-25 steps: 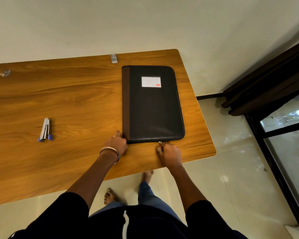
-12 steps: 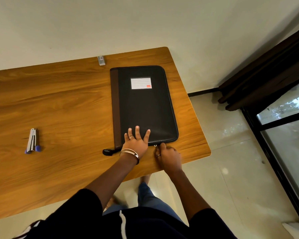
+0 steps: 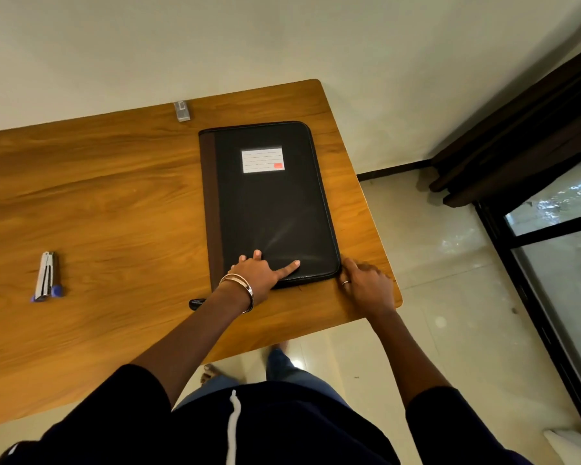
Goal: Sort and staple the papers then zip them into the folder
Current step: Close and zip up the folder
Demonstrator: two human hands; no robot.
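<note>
Folder [image 3: 269, 203] one, stapler [image 3: 46, 276] one, two hands [image 3: 259, 271] touching folder

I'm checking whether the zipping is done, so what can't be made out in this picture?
- Zip pull: head view, hidden under the right hand at the folder's near right corner.
- Papers: none visible; the closed folder covers any inside.
- Label: writing too small to read.
- Small grey object at the table's far edge: too small to identify.
- Left hand covers part of the folder's near edge.

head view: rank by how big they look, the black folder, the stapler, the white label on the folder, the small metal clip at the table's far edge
1. black folder
2. white label
3. stapler, narrower than the label though about as long
4. small metal clip, farther away, so its true size is unsure
</note>
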